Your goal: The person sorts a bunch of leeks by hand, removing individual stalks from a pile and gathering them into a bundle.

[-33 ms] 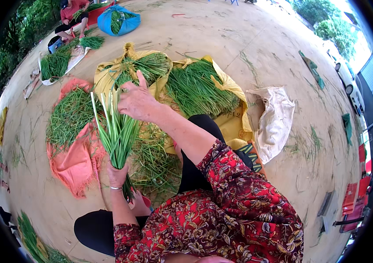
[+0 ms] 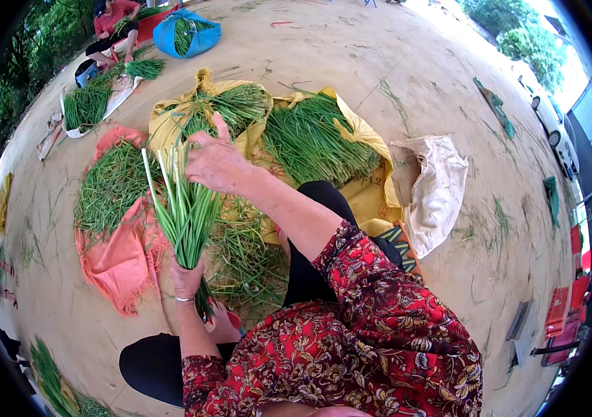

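Virtually nothing has moved since the earlier frame: the left hand (image 2: 187, 279) clamps a bundle of slender green, pale-ended stalks (image 2: 188, 226) near a salmon-pink woven cloth (image 2: 118, 270). The right hand (image 2: 216, 165), one finger raised, is at the pale ends, its grip unclear.

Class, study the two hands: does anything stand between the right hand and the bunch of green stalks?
Nothing visible does. The right hand is right beside the pale ends of the bunch; whether it touches them is unclear. The left hand grips lower down, out of its way.
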`<action>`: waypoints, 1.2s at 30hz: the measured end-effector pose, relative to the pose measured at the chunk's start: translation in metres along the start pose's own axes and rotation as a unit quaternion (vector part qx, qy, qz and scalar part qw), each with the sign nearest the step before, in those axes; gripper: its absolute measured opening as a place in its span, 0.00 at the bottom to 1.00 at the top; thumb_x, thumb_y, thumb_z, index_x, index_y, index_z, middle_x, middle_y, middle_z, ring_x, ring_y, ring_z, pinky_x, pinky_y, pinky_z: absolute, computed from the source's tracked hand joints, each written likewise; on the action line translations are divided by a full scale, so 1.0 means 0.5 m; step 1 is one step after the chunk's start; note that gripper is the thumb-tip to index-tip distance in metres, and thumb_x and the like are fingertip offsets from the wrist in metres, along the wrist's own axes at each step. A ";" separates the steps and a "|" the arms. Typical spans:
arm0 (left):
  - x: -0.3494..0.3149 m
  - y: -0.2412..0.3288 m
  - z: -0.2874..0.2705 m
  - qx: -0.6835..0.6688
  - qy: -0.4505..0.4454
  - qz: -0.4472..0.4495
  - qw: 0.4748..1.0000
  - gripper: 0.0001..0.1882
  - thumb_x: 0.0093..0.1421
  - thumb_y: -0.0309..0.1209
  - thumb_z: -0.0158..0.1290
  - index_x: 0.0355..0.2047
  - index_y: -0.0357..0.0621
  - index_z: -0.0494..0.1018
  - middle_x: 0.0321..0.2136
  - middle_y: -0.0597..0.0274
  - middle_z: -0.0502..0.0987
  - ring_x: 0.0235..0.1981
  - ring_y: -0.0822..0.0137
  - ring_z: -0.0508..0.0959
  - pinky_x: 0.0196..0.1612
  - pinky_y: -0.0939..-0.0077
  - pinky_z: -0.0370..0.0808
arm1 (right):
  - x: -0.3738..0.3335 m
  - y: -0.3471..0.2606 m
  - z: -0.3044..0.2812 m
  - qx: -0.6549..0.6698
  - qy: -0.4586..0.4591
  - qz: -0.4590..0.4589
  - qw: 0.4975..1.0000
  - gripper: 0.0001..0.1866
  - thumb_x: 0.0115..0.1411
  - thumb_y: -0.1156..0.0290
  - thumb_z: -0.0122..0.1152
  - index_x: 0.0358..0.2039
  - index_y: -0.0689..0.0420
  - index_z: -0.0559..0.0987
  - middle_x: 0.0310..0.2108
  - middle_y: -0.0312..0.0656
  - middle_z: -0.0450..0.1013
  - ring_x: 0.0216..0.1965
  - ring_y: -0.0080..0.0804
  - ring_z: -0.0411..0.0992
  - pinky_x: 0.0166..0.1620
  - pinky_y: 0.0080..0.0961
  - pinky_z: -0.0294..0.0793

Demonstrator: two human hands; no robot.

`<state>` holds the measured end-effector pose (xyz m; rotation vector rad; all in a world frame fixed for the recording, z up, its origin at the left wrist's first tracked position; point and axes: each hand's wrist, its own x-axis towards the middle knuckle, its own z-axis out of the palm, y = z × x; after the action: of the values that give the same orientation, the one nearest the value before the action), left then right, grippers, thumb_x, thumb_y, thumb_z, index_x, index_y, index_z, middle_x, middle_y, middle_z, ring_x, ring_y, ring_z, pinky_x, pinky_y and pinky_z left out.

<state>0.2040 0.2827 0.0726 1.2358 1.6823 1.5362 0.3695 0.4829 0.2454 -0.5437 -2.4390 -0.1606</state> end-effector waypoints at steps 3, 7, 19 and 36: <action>0.011 0.003 -0.001 0.041 -0.032 -0.010 0.999 0.29 0.46 0.20 0.59 0.51 0.35 0.66 0.40 0.60 0.77 0.39 0.70 0.77 0.46 0.75 0.74 | -0.010 0.009 -0.001 -0.008 0.038 0.012 0.999 0.04 0.48 0.62 0.64 0.19 0.44 0.80 0.23 0.27 0.73 0.51 0.29 0.67 0.65 0.68 0.30; 0.012 0.006 -0.010 0.085 -0.028 -0.027 0.996 0.32 0.44 0.25 0.61 0.51 0.34 0.65 0.38 0.56 0.77 0.38 0.64 0.78 0.46 0.71 0.74 | 0.002 -0.004 0.008 0.006 0.068 0.001 0.998 0.04 0.48 0.66 0.63 0.18 0.44 0.79 0.22 0.27 0.73 0.50 0.28 0.68 0.65 0.68 0.33; -0.011 -0.043 -0.032 -0.015 0.030 -0.036 0.999 0.25 0.42 0.24 0.63 0.43 0.36 0.72 0.34 0.60 0.79 0.33 0.67 0.79 0.41 0.72 0.76 | 0.018 0.101 -0.116 0.108 0.362 0.202 0.904 0.09 0.59 0.69 0.62 0.40 0.49 0.83 0.30 0.34 0.78 0.35 0.25 0.74 0.50 0.27 0.67; -0.019 0.046 -0.048 -0.514 -0.128 -0.168 0.832 0.36 0.46 0.30 0.59 0.57 0.35 0.64 0.36 0.61 0.73 0.27 0.68 0.70 0.35 0.69 0.70 | 0.007 0.061 -0.040 0.346 0.020 0.284 0.894 0.08 0.57 0.72 0.62 0.38 0.58 0.81 0.34 0.35 0.77 0.34 0.20 0.72 0.38 0.20 0.72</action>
<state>0.1934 0.2613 0.0977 0.4806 0.6138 1.5776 0.3906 0.5068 0.2631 -0.8588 -1.9936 0.8912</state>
